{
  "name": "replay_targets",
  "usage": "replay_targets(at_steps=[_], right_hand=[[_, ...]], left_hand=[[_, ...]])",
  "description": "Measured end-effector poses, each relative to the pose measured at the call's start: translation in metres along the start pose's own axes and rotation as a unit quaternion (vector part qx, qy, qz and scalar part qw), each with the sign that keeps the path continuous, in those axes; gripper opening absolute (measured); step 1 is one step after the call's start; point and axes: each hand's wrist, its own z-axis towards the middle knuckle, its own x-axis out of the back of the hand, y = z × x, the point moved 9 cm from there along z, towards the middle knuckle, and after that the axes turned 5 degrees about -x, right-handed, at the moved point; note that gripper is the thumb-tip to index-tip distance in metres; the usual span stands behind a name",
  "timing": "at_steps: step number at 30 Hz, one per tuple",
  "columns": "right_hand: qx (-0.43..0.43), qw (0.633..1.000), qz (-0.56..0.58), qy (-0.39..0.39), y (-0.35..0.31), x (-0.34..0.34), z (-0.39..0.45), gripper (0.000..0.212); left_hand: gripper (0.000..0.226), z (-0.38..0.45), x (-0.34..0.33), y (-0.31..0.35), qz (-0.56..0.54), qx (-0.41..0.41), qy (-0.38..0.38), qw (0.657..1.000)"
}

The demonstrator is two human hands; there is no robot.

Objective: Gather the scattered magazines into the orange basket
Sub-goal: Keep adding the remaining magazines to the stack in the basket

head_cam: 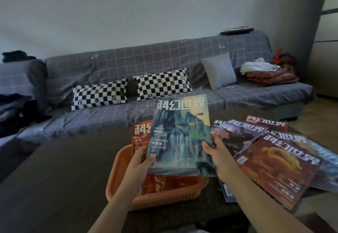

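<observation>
Both hands hold a blue-green magazine tilted upright above the orange basket. My left hand grips its lower left corner and my right hand its lower right edge. A red magazine stands in the basket behind it, mostly hidden. To the right, several magazines lie fanned on the table: a brown-orange one on top, a purple one beside it, a red one at the back.
The dark table carries the basket and the magazines. Behind it stands a grey checked sofa with two chequered pillows, a grey cushion and folded cloths. Dark clothing lies at the left.
</observation>
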Motion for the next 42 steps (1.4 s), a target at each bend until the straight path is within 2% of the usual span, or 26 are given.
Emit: replay_targets(at_steps=[2, 5, 8, 11, 15, 17, 19, 27, 33, 37, 42], right_hand=[[-0.014, 1.0, -0.019, -0.007, 0.016, -0.014, 0.001, 0.022], [0.029, 0.99, -0.138, -0.006, 0.021, -0.031, 0.003, 0.028], [0.095, 0.959, -0.267, 0.002, 0.013, -0.046, 0.006, 0.035], [0.129, 0.912, -0.389, 0.029, 0.015, -0.053, 0.005, 0.045], [0.18, 0.876, -0.442, 0.062, 0.014, -0.057, -0.003, 0.057], [0.169, 0.861, -0.472, 0.078, 0.016, -0.055, -0.002, 0.056], [0.145, 0.858, -0.485, 0.085, 0.018, -0.053, 0.0, 0.049], [0.139, 0.855, -0.492, 0.084, 0.018, -0.054, 0.0, 0.024], [0.145, 0.863, -0.472, 0.106, 0.018, -0.049, 0.001, 0.02], [0.139, 0.863, -0.473, 0.109, 0.019, -0.05, 0.001, 0.018], [0.107, 0.87, -0.48, 0.04, 0.023, -0.053, 0.005, 0.027]], left_hand=[[0.029, 0.003, 0.02, -0.006, 0.026, -0.019, 0.035, 0.999], [0.033, 0.005, 0.041, -0.015, 0.093, -0.04, 0.08, 0.992], [0.034, 0.002, 0.05, -0.009, 0.207, -0.081, 0.114, 0.968], [0.041, 0.001, 0.053, -0.003, 0.295, -0.091, 0.14, 0.941], [0.042, -0.004, 0.056, 0.0, 0.332, -0.082, 0.167, 0.925], [0.041, -0.009, 0.059, 0.002, 0.33, -0.078, 0.197, 0.92], [0.039, -0.013, 0.062, 0.0, 0.322, -0.069, 0.215, 0.919], [0.031, -0.016, 0.067, -0.002, 0.298, -0.044, 0.224, 0.927], [0.029, -0.017, 0.071, -0.005, 0.234, 0.001, 0.241, 0.942], [0.029, -0.019, 0.068, -0.001, 0.232, 0.001, 0.235, 0.944], [0.034, -0.031, 0.057, 0.02, 0.289, -0.052, 0.247, 0.924]])
